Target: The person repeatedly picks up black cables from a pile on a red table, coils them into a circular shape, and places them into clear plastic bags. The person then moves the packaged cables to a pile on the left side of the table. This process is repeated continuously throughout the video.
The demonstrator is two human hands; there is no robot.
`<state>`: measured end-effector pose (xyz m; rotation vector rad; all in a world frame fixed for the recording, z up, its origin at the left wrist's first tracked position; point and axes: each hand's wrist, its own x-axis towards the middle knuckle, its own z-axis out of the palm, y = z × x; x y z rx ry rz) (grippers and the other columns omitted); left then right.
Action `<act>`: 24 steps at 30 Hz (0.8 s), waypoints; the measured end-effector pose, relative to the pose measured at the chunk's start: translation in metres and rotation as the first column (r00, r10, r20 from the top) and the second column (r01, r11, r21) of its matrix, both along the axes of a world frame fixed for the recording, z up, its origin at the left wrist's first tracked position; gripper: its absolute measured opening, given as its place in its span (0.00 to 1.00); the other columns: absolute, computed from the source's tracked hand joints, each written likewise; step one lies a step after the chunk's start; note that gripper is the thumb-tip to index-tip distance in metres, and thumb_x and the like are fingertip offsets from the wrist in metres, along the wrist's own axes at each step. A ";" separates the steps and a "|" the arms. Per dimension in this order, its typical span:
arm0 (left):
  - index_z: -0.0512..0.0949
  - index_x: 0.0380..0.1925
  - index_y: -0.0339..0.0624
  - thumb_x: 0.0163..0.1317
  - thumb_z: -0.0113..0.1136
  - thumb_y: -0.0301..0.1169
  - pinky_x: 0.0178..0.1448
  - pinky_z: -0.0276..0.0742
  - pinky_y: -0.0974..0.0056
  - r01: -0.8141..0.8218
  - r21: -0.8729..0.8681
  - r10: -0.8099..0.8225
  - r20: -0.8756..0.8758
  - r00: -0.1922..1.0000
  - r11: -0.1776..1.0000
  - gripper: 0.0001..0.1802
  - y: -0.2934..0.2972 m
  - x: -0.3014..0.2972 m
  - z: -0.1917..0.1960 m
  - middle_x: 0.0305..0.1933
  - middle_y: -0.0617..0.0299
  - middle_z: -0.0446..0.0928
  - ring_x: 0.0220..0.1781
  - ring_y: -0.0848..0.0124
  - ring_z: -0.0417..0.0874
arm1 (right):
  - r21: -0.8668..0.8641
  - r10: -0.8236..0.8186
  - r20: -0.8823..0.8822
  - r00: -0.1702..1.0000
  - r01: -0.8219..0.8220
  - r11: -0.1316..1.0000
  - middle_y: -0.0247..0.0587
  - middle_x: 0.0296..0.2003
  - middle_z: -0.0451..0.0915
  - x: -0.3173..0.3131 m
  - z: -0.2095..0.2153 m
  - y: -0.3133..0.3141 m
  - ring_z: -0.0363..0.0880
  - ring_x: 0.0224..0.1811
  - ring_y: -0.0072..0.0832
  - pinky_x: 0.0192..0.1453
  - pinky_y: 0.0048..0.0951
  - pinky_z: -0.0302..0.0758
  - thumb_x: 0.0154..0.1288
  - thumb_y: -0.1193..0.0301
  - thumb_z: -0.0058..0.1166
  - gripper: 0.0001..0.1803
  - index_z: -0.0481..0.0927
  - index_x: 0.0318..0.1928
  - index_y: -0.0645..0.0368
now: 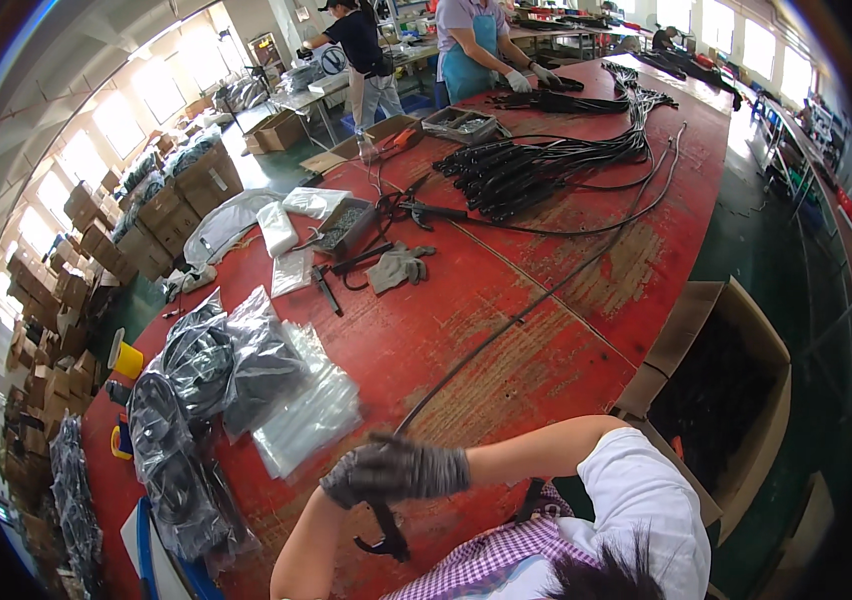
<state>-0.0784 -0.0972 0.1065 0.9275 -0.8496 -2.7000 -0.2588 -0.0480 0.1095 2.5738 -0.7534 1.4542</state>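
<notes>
Both my hands wear dark grey gloves and are pressed together above the red table's near edge. My right hand (pixel 412 466) lies over my left hand (pixel 342 484), partly hiding it. They are closed around a long black cable (pixel 518 320), which runs from them toward the far right and bends back near the pile. Below the hands juts a black hook-shaped piece (pixel 383 538); whether it belongs to the cable is hidden. To the left lie clear plastic bags (pixel 318 415) and sealed bags with coiled black cables (pixel 196 360).
A heap of black cables (pixel 516 175) covers the far middle of the red table (pixel 466 290). Nearer are a grey bin (pixel 346 228), a loose glove (pixel 399 267) and a black clamp (pixel 326 290). An open carton (pixel 681 325) of black items stands right; a co-worker (pixel 474 60) works opposite.
</notes>
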 end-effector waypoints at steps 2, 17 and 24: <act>0.73 0.43 0.43 0.63 0.50 0.35 0.27 0.68 0.73 -0.035 0.025 0.035 0.004 0.999 0.999 0.12 0.013 0.026 0.006 0.29 0.70 0.69 0.27 0.79 0.70 | 0.067 -0.089 -0.123 0.988 0.098 0.993 0.40 0.36 0.76 -0.019 -0.002 -0.012 0.75 0.42 0.38 0.48 0.38 0.69 0.58 0.55 0.50 0.22 0.72 0.49 0.51; 0.74 0.31 0.44 0.68 0.40 0.45 0.17 0.62 0.73 -0.152 -0.803 0.649 0.337 0.682 0.576 0.19 0.080 0.151 0.092 0.19 0.72 0.67 0.15 0.80 0.65 | 0.481 0.413 -0.449 0.792 -0.175 0.859 0.39 0.17 0.70 -0.008 0.020 0.023 0.73 0.18 0.31 0.18 0.36 0.68 0.64 0.60 0.43 0.16 0.67 0.23 0.54; 0.76 0.30 0.38 0.66 0.41 0.50 0.13 0.64 0.72 -0.332 -0.236 0.328 -0.057 0.943 0.913 0.25 0.080 0.127 0.081 0.13 0.70 0.64 0.10 0.81 0.62 | 0.499 0.090 -0.123 0.988 -0.017 0.866 0.39 0.17 0.71 0.040 0.071 -0.005 0.72 0.18 0.36 0.24 0.38 0.70 0.62 0.60 0.45 0.11 0.70 0.33 0.55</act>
